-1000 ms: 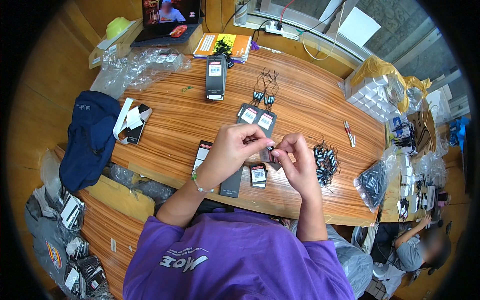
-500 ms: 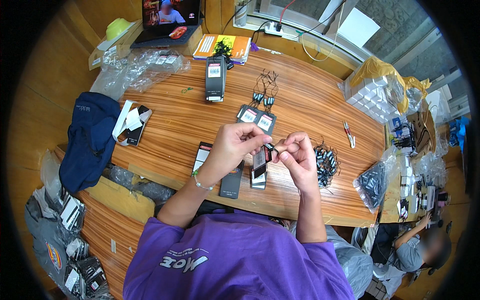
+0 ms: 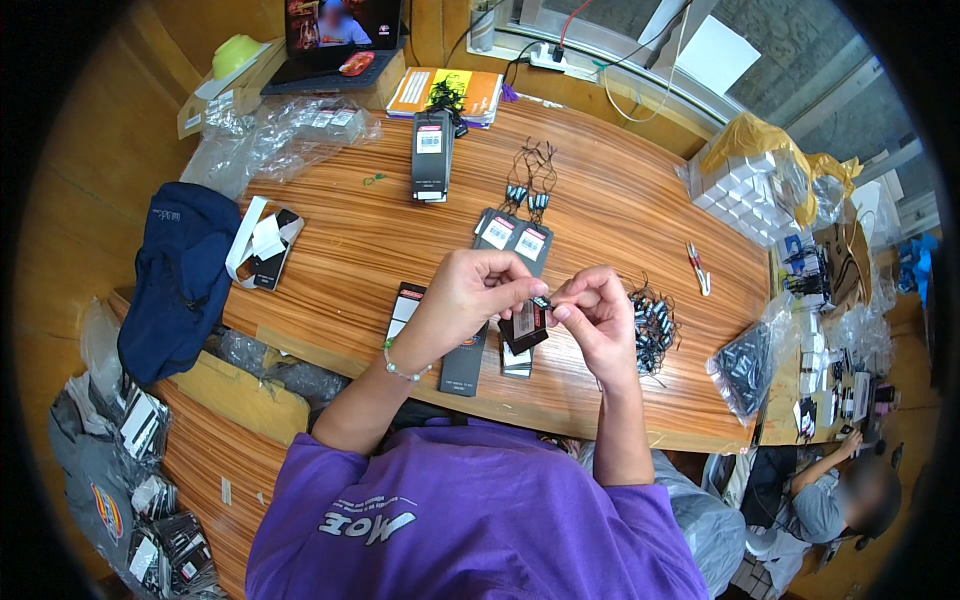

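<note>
Close together above the table's near part, my left hand and my right hand both pinch a short black tag cord. A dark hang tag with a pale label hangs below my fingertips. Its top end is partly hidden by my left fingers. Under it sits a small stack of tags. Beside my left wrist lies a grey tag, partly covered by my hand. Beyond my hands lie grey tags with looped black cords. To the right of my right hand is a pile of black cords.
Farther back, a thick stack of corded tags rests on the table. A navy pouch lies left. A red-handled tool, a plastic bag of black pieces and wrapped white boxes are right. A person sits lower right.
The hang tag has swung from nearly upright to a slanted hang, its lower end shifting right. My fingers have moved slightly around the cord.
</note>
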A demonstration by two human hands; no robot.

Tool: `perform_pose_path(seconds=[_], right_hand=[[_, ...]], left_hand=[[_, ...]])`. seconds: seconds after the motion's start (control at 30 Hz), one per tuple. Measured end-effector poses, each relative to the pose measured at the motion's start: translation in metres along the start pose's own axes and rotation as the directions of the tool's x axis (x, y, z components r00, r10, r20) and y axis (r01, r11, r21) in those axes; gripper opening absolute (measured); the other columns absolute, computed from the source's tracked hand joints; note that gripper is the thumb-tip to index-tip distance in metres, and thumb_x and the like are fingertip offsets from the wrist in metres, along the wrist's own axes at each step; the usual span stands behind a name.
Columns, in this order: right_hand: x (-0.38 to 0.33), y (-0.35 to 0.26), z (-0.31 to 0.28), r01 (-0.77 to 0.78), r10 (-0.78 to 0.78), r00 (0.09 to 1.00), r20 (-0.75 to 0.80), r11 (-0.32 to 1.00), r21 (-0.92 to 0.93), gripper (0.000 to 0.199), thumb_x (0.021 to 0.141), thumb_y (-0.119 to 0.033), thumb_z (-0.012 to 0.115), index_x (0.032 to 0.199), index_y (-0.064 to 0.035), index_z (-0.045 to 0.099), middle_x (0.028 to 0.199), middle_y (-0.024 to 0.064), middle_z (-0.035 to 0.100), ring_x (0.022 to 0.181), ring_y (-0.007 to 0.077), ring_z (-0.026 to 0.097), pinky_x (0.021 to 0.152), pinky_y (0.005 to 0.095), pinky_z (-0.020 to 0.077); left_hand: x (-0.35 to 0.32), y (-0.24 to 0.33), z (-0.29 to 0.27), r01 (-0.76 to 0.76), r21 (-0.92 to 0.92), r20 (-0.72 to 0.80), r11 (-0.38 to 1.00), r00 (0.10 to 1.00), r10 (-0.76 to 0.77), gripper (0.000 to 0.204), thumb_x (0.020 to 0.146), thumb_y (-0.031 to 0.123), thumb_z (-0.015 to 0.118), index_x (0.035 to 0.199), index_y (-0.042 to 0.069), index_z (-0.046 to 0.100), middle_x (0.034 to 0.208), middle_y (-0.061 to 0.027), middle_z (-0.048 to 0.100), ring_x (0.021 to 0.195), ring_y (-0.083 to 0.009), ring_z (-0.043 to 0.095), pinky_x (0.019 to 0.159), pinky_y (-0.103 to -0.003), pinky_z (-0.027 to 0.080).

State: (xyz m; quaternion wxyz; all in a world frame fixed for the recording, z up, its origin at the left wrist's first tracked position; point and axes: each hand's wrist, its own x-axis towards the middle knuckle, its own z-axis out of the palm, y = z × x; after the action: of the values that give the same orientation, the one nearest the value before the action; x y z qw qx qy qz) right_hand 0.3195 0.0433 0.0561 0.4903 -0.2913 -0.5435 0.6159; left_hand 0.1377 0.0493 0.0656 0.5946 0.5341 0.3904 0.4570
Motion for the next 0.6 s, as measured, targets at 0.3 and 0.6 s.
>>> perform_pose_path(seconds=[0.3,0.6], right_hand=[[-0.0006,0.0007,-0.0019,0.013,-0.013,1.000,0.014,0.999,-0.039,0.021,0.082,-0.001,0.060,0.095,-0.0018,0.045,0.080,0.0072,0.060,0.075,0.0123,0.060,0.068,0.0235,0.0485],[0.0033,-0.0008,-0.0046,-0.104,0.098,0.988,0.122,0.994,0.045,0.022,0.084,-0.007,0.059,0.102,-0.0012,0.047,0.085,0.0052,0.058,0.073,0.0102,0.056,0.067,0.0230,0.0455]], left_hand=[[-0.0005,-0.0002,0.0038,0.034,-0.014,0.032,0.999,0.999,-0.034,0.014,0.082,0.015,0.064,0.077,0.002,0.065,0.062,0.0017,0.057,0.056,-0.0020,0.050,0.050,-0.016,0.040],[-0.0016,0.0072,0.0096,-0.053,0.064,-0.054,0.997,0.997,0.056,0.016,0.082,0.013,0.063,0.075,-0.001,0.063,0.061,0.0011,0.057,0.055,-0.0042,0.051,0.051,-0.019,0.042]])
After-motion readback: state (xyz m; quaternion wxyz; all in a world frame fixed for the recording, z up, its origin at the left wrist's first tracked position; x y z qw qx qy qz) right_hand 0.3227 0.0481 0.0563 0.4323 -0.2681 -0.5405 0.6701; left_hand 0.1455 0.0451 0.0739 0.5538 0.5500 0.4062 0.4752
